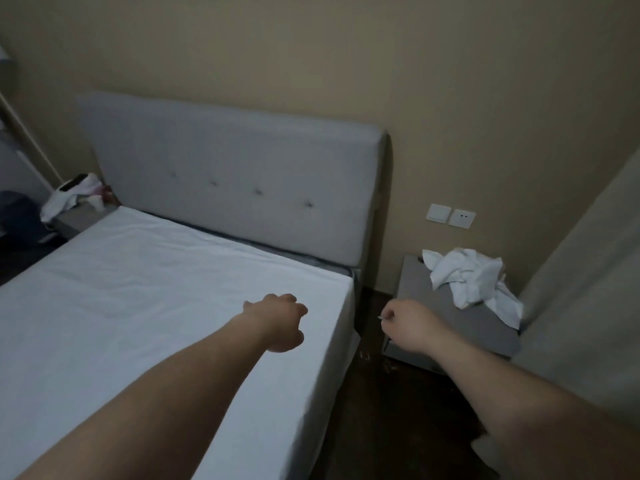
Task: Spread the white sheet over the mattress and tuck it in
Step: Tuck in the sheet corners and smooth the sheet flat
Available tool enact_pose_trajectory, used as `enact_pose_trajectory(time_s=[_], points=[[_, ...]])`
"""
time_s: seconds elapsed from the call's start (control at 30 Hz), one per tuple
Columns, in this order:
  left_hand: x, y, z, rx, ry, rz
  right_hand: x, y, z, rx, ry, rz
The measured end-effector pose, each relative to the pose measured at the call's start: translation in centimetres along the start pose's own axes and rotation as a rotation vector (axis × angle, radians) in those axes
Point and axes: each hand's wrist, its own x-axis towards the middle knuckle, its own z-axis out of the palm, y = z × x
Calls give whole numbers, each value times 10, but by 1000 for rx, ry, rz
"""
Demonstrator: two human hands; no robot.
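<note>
The white sheet [145, 306] lies flat over the mattress, with faint creases, and hangs smooth down the mattress's right side [329, 393]. My left hand [277, 323] reaches out low over the sheet near the right edge of the bed, palm down, fingers loosely bent, gripping nothing. My right hand [405, 325] hovers over the gap between the bed and the nightstand. Its fingers are curled in with the thumb against the forefinger, and nothing shows plainly in it.
A grey padded headboard [242, 174] stands against the beige wall. A grey nightstand [460, 323] on the right carries crumpled white cloth [474, 275]. Dark floor [398, 410] runs between bed and nightstand. A curtain [588, 289] hangs at far right. A cluttered bedside stand [79, 199] sits at far left.
</note>
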Motion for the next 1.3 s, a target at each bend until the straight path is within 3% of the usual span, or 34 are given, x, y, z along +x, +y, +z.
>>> enact_pose_trajectory(time_s=[0.17, 0.43, 0.73, 1.0, 1.3], points=[[124, 0, -13, -72, -79, 45, 131, 16, -14, 10, -116, 34], [319, -39, 3, -352, -124, -117, 336, 47, -13, 25, -216, 46], [477, -8, 78, -541, -233, -271, 534, 109, 70, 69, -405, 59], [590, 49, 174, -560, -269, -333, 642, 180, 182, 210, -443, 130], [654, 54, 216, -573, -218, -450, 702, 205, 240, 413, -444, 101]])
